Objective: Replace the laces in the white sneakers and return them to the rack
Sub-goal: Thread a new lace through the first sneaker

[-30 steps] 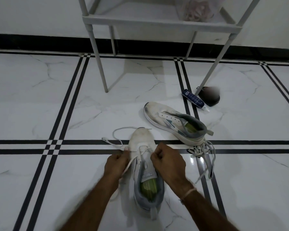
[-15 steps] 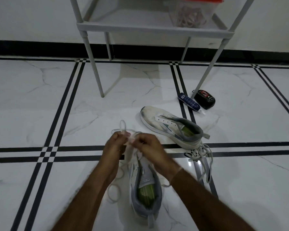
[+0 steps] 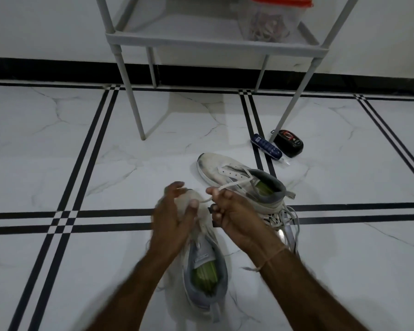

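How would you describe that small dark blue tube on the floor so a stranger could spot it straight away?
Start at the grey rack against the wall and follow its front right leg down to the floor. The dark blue tube lies there on its side across the black tile stripes, just beyond the far sneaker. Unlike the squat black case touching it, it is slim, blue, and ends in a clear tip.

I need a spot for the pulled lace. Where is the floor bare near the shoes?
Bare floor lies left of the near sneaker, out to the double stripes, and under the rack. Crowded on the right: far sneaker, loose laces, bottle, black case.
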Available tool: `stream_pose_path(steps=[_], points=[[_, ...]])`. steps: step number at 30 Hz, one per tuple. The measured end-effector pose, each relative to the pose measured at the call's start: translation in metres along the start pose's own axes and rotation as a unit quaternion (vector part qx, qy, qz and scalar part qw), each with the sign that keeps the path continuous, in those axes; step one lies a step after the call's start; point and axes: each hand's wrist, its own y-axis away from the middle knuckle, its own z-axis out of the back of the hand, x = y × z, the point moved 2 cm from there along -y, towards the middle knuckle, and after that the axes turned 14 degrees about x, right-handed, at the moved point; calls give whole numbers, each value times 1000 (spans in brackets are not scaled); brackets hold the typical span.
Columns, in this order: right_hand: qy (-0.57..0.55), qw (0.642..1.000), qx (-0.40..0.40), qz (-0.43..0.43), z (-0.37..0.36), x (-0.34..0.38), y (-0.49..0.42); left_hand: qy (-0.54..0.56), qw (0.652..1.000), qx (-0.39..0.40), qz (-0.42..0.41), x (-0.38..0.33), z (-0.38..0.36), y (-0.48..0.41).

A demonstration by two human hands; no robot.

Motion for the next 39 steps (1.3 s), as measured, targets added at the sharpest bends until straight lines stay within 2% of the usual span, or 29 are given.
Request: stream_pose_path(steps=[1, 2, 5, 8, 10, 11, 12, 14, 16, 17, 21, 24, 26, 28, 30, 32, 35, 37, 39], points=[[8, 1000, -1, -11, -3, -5, -1, 45, 996, 77, -14, -9, -8, -4], [10, 1000, -3, -17, -4, -7, -1, 62, 992, 112, -16, -11, -12, -7], [-28, 999, -21, -10, 2, -3, -1, -5, 997, 64, -44, 6, 5, -9], [-10, 999, -33, -5, 14, 1, 2, -58, 998, -3, 25, 37, 38, -8], [42, 998, -34, -9, 16, -3, 5, -171, 980, -53, 85, 49, 51, -4], [74, 997, -32, -11, 14, -6, 6, -215, 971, -75, 73, 48, 51, -3], [108, 994, -26, -14, 10, -10, 7, -214, 973, -78, 35, 40, 45, -2], [164, 986, -17, -21, 1, -16, 6, -103, 994, 13, -36, 17, 23, -2], [162, 987, -17, -17, -2, -20, 5, -25, 993, 106, -55, -2, 6, -4], [146, 989, -16, -14, -2, -20, 4, -20, 992, 115, -55, -4, 5, -6], [106, 994, -36, -9, 13, -16, 8, -92, 993, 64, -30, 14, 28, -10], [130, 990, -48, -8, 20, -18, 10, -145, 988, 50, 17, 27, 41, -7], [154, 987, -30, -18, 20, -22, 9, -226, 972, 31, 47, 31, 44, -4], [175, 984, -20, -30, 14, -26, 7, -266, 964, 12, 4, 27, 41, -2], [216, 976, -27, -19, 7, -28, 5, -151, 985, 72, -28, 18, 26, 0], [265, 964, -24, -4, 5, -28, 3, -2, 989, 146, -10, 10, 9, 1], [262, 965, 6, 5, 5, -26, 2, 59, 992, 110, -12, 11, 2, 1], [257, 966, -15, 8, 6, -24, 4, 64, 994, 88, -11, 14, 4, 2], [321, 946, -43, 22, 10, -26, 5, 61, 995, 75, -15, 17, 5, 5]])
